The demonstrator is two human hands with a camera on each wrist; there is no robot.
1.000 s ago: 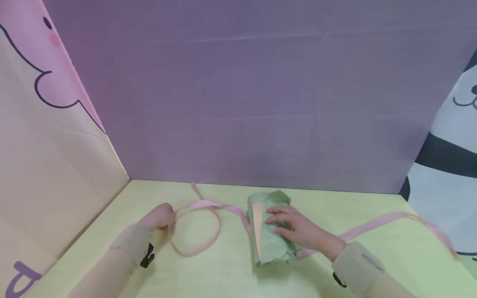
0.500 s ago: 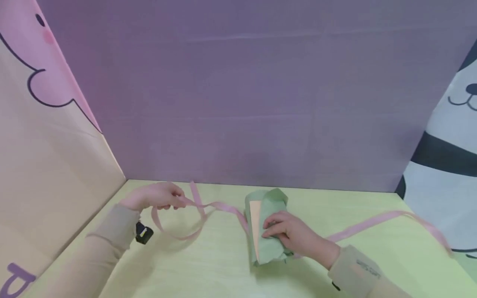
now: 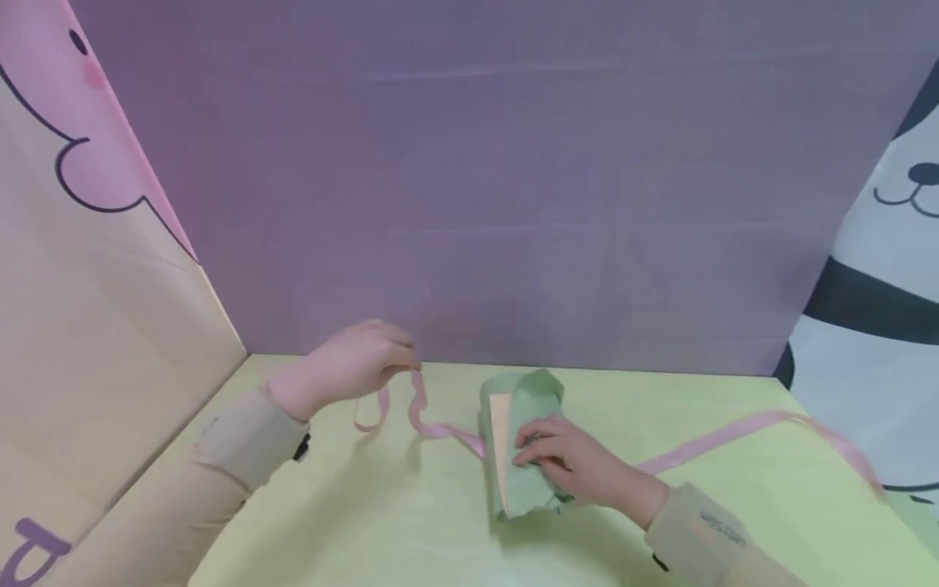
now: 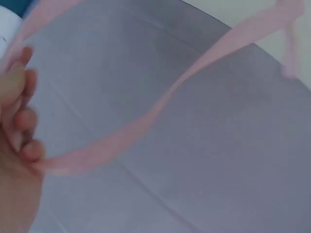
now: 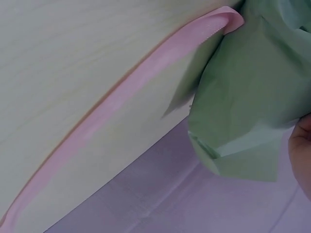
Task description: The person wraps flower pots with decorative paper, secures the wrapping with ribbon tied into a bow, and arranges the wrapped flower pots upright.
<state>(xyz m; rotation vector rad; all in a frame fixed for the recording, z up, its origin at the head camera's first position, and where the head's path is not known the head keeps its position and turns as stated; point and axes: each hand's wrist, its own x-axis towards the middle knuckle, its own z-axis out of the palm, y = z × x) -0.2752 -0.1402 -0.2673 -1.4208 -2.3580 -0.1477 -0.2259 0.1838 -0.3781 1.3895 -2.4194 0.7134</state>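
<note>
My left hand [image 3: 359,363], raised above the back left of the table, pinches a pink ribbon [image 3: 440,430] near the thumb and fingertips. In the left wrist view, the ribbon [image 4: 121,138] runs from the curled fingers in a twisted length. From the hand it drops to the left side of a green paper-wrapped package [image 3: 524,493], which has a peach strip [image 3: 500,432] along its left face. My right hand [image 3: 575,461] holds the package's top with bent fingers and thumb. In the right wrist view, the green paper [image 5: 243,97] hides most of the fingers.
Another length of pink ribbon [image 3: 719,440] stretches from the package's right side toward the right table edge. A purple backdrop [image 3: 513,204] rises behind the pale table [image 3: 367,522]. Side panels carry a pink cartoon shape [image 3: 110,163] and a panda [image 3: 895,359].
My left hand has risen and moved right with the ribbon, lifting its loop off the table. My right hand has drawn its fingers in on the package, which has barely shifted.
</note>
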